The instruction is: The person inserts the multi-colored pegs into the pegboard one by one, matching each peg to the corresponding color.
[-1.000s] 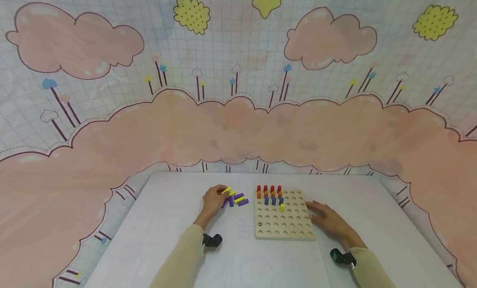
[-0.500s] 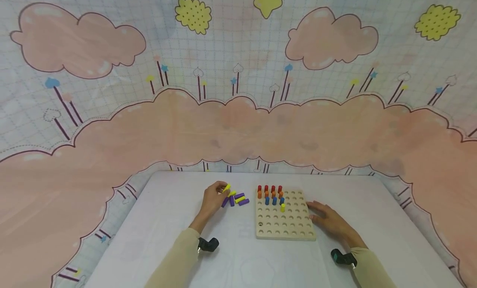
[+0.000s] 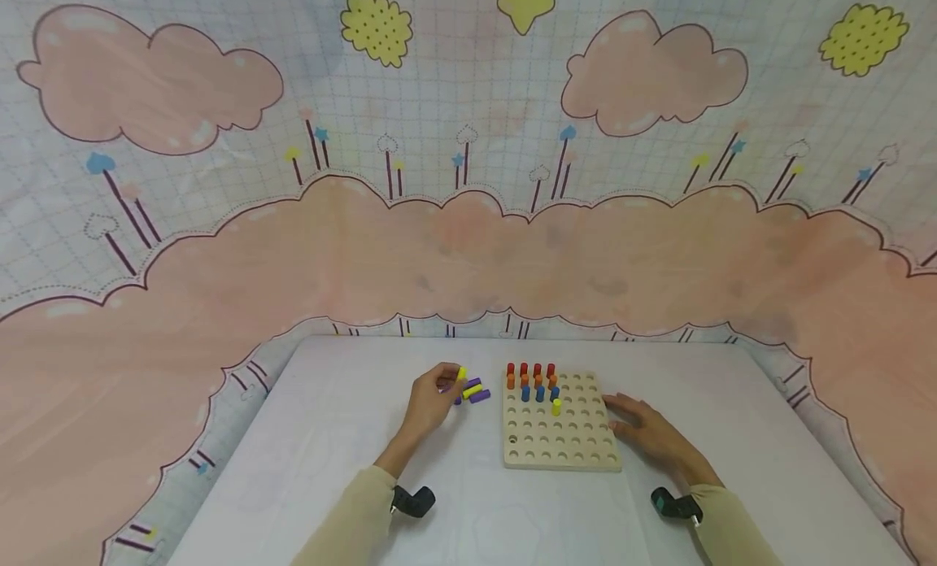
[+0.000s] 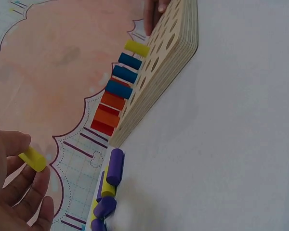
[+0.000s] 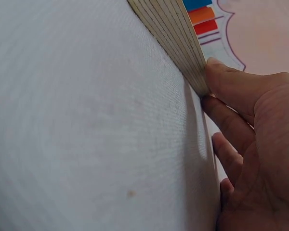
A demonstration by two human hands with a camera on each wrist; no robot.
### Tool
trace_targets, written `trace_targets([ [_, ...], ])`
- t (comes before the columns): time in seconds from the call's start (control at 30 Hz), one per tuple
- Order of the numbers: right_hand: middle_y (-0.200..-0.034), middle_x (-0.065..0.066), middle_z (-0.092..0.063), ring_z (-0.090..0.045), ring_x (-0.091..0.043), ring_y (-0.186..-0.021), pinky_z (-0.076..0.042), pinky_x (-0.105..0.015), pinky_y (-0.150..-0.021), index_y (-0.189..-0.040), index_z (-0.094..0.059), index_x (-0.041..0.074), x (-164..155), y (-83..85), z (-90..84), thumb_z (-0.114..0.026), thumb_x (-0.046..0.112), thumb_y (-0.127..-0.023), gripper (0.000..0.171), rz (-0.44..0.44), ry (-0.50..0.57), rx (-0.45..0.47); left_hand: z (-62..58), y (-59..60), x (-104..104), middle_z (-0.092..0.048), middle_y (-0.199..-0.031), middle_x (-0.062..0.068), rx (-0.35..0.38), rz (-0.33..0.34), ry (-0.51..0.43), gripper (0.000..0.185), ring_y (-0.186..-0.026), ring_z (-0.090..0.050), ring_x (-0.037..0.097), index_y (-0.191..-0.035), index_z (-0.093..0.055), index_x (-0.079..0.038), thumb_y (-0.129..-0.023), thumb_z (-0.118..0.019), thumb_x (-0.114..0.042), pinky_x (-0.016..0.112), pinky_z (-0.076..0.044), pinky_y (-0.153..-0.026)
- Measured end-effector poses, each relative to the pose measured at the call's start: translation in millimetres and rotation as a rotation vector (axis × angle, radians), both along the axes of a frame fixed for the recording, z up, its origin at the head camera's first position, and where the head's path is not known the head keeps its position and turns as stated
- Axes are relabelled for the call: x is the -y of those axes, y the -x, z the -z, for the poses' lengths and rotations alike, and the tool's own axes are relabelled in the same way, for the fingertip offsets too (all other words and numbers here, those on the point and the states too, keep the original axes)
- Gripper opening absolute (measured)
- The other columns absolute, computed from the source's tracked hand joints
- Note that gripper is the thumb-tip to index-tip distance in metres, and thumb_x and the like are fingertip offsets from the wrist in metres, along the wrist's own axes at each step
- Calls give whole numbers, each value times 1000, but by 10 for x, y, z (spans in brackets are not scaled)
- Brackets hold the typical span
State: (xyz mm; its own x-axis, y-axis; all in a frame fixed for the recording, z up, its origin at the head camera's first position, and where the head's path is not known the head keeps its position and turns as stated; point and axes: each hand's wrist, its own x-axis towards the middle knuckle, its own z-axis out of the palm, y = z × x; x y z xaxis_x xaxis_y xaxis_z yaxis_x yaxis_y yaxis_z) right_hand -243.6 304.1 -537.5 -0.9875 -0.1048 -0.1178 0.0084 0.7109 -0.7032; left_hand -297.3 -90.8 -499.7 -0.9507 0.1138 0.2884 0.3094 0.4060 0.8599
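Head view: your left hand [image 3: 433, 399] pinches a yellow peg [image 3: 461, 374] above the loose pegs [image 3: 474, 390], left of the pegboard [image 3: 560, 436] (mid-tabletop). Left wrist view: bare cloth lies before the board. Right wrist view: your right hand [image 5: 253, 144], fingers relaxed, touches the board's right edge.

The right hand [image 5: 253, 144] rests on the white table [image 5: 86, 120], fingertips touching the wooden pegboard [image 5: 176, 36] edge.

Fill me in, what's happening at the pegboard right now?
The left hand pinches a yellow peg lifted above the loose purple and yellow pegs on the table. The right hand rests against the wooden pegboard, which holds red, orange and blue pegs plus one yellow.
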Motion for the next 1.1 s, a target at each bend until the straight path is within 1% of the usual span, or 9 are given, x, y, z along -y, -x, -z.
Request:
trace_targets([
  [0.07, -162, -20, -22, -8, -51, -148, -5, -73, -111, -147, -45, 22, 2, 9, -4, -63, 45, -92, 62, 11, 8, 15, -9, -33, -37, -69, -99, 8, 1, 11, -7, 21, -92, -64, 18, -111, -67, -6, -93, -67, -16, 28, -54, -84],
  [0.17, -162, -20, -21, -7, -50, -148, -5, -73, -112, -147, -45, 22, 0, 22, 0, -63, 44, -92, 62, 20, 25, 29, -18, -82, -97, -69, -99, 7, -9, 29, -17, 21, -91, -64, 17, -109, -67, -7, -93, -67, -20, 23, -53, -80],
  [0.27, -162, -19, -20, -6, -49, -149, -3, -72, -112, -147, -45, 23, 1, 27, 4, -64, 44, -92, 62, 31, 45, 43, -12, -120, -159, -69, -100, 5, -19, 33, -13, 21, -92, -63, 15, -109, -68, -8, -92, -68, -22, 22, -51, -81],
  [0.37, -163, -19, -20, -6, -49, -149, -3, -72, -112, -147, -45, 23, -1, 25, 9, -64, 45, -91, 62, 34, 39, 47, -2, -147, -224, -69, -99, 5, -29, 41, -15, 21, -92, -62, 15, -109, -67, -8, -92, -68, -20, 22, -50, -80],
  [0.47, -163, -18, -20, -5, -49, -149, -3, -72, -112, -147, -45, 24, 1, 16, 5, -64, 46, -91, 63, 39, 32, 48, 0, -171, -307, -69, -99, 3, -21, 56, -23, 22, -93, -61, 14, -111, -67, -9, -92, -68, -21, 21, -51, -80],
  [0.6, -163, -18, -20, -3, -49, -149, -1, -72, -112, -147, -45, 24, 2, 7, -4, -65, 44, -91, 62, 41, 46, 49, 2, -201, -432, -68, -100, 2, 8, 79, -27, 23, -93, -61, 12, -111, -68, -10, -92, -69, -22, 22, -52, -83],
  [0.83, -162, -19, -21, -5, -49, -149, -2, -72, -112, -148, -44, 21, 9, -5, -16, -64, 41, -92, 62, 23, 52, 33, 40, -224, -645, -69, -99, 4, 11, 109, -26, 22, -93, -61, 15, -110, -68, -9, -91, -70, -20, 27, -53, -85],
  [0.9, -162, -20, -21, -5, -50, -148, -2, -72, -112, -147, -45, 20, 10, -5, -15, -64, 41, -93, 62, 14, 48, 25, 57, -222, -697, -69, -100, 3, 28, 107, -26, 21, -94, -62, 14, -109, -68, -10, -91, -70, -20, 28, -53, -86],
  [1.1, -161, -21, -23, -6, -50, -148, -2, -71, -113, -147, -46, 20, -1, 3, 2, -63, 41, -93, 60, 3, 31, 8, 114, -216, -824, -70, -101, 1, 79, 118, -13, 24, -96, -63, 12, -112, -69, -9, -92, -69, -22, 30, -53, -90],
])
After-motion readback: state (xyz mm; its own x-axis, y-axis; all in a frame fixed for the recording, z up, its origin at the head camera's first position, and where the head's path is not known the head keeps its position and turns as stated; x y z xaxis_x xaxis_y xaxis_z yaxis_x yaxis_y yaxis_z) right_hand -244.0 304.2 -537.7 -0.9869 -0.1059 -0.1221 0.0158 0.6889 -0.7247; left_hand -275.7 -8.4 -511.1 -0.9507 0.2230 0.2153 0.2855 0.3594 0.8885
